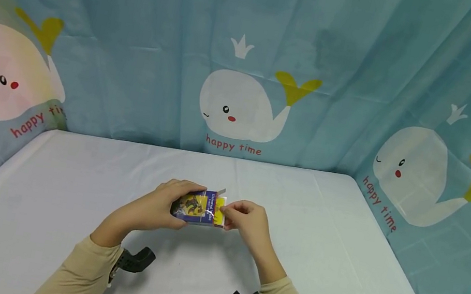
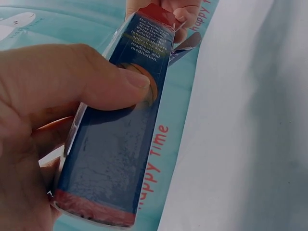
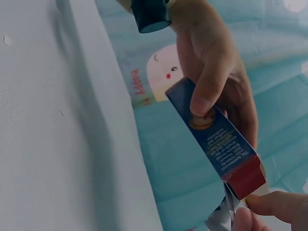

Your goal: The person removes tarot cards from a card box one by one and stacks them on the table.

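A blue tarot card box (image 1: 196, 207) is held above the table, its printed face up and the dark red end flap (image 3: 247, 183) folded out. Around its left part, my left hand (image 1: 158, 207) grips it, with the thumb (image 2: 118, 89) pressed on the narrow side that bears small text. From the right end sticks a yellow card-like piece (image 1: 218, 212), and my right hand (image 1: 250, 223) pinches its edge between thumb and fingers. Another loose flap (image 2: 186, 45) stands out beside that end. How much lies inside the box is hidden.
A white cloth covers the table (image 1: 315, 256). Behind and to the sides hangs a blue curtain (image 1: 141, 88) with printed whales. Black camera mounts (image 1: 137, 259) sit at both wrists, below tan sleeves (image 1: 76, 271).
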### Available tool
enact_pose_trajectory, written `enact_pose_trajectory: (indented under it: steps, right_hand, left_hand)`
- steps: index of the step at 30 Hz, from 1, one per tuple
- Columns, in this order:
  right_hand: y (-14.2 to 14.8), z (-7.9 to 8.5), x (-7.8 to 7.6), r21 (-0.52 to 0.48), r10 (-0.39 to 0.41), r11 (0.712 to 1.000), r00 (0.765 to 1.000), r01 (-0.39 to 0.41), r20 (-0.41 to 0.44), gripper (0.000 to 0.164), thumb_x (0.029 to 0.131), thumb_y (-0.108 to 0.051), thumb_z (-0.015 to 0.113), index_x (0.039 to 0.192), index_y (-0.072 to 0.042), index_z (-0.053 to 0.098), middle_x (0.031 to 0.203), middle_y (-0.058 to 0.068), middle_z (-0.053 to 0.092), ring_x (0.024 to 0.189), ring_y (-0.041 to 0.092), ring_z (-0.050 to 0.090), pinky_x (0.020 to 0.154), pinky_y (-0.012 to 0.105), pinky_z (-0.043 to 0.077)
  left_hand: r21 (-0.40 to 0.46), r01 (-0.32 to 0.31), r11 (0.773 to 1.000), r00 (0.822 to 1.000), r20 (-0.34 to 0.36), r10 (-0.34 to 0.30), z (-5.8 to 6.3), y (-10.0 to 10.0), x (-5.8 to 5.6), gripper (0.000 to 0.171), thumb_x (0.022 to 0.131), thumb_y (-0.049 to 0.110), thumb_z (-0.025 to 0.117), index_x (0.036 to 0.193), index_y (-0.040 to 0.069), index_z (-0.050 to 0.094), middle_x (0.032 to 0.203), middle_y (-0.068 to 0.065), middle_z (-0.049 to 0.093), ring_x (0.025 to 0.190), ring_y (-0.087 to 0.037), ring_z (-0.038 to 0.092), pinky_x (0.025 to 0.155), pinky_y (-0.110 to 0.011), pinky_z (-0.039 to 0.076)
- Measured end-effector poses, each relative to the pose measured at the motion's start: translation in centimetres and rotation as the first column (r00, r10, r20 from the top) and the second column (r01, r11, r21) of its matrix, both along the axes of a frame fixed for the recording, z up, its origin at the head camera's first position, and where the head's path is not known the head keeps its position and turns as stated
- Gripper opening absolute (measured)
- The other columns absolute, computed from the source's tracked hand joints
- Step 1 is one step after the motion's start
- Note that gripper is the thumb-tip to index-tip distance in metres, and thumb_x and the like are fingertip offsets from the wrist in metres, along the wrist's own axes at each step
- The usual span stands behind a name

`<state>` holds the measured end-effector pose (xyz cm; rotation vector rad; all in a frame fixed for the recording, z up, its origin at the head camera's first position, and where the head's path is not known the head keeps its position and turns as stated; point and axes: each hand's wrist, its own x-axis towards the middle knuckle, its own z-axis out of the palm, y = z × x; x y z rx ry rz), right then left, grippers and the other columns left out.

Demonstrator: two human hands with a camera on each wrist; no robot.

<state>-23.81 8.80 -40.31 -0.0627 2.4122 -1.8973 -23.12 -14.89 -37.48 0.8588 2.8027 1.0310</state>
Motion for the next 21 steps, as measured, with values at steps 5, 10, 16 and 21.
enact_pose_trajectory:
  steps: [5, 10, 16, 21]
  right_hand:
    - [0.22, 0.21, -0.02, -0.002, -0.016, 1.0, 1.0, 0.016, -0.004, 0.022, 0.088, -0.019, 0.074, 0.089, 0.003, 0.072, 0.076, 0.007, 0.068, 0.058, 0.011, 0.061, 0.068, 0.04, 0.059]
    - [0.37, 0.3, -0.15, -0.006, -0.023, 1.0, 1.0, 0.023, 0.018, 0.024, 0.088, -0.02, 0.074, 0.091, 0.003, 0.072, 0.071, 0.005, 0.065, 0.055, 0.011, 0.059, 0.063, 0.031, 0.058]
    - [0.53, 0.49, -0.26, -0.025, -0.019, 0.999, 0.999, 0.02, 0.039, 0.023, 0.088, -0.02, 0.073, 0.091, 0.003, 0.072, 0.065, 0.002, 0.063, 0.052, 0.01, 0.057, 0.06, 0.028, 0.056]
    - [0.65, 0.54, -0.28, -0.04, -0.007, 0.999, 0.999, 0.009, 0.049, 0.022, 0.089, -0.02, 0.073, 0.09, 0.002, 0.072, 0.063, 0.001, 0.062, 0.052, 0.01, 0.056, 0.059, 0.026, 0.055]
  left_hand:
    - [-0.001, 0.006, 1.0, 1.0, 0.008, -0.006, 0.2, -0.1, -0.04, 0.077, 0.077, 0.011, 0.078, 0.147, 0.016, 0.047, 0.144, -0.008, 0.052, 0.123, -0.028, 0.046, 0.095, -0.046, 0.04]
    - [-0.006, 0.007, 1.0, 1.0, 0.011, -0.007, 0.25, -0.22, -0.01, 0.077, 0.077, 0.012, 0.078, 0.147, 0.015, 0.046, 0.145, -0.008, 0.051, 0.124, -0.028, 0.046, 0.096, -0.046, 0.039]
    - [-0.001, 0.007, 1.0, 1.0, 0.01, -0.007, 0.24, -0.29, 0.0, 0.077, 0.077, 0.012, 0.078, 0.147, 0.016, 0.047, 0.144, -0.008, 0.052, 0.123, -0.028, 0.046, 0.095, -0.045, 0.039]
    - [0.004, 0.008, 1.0, 1.0, 0.011, -0.009, 0.19, -0.32, -0.01, 0.076, 0.077, 0.011, 0.078, 0.147, 0.017, 0.047, 0.144, -0.008, 0.052, 0.123, -0.028, 0.046, 0.094, -0.044, 0.04]
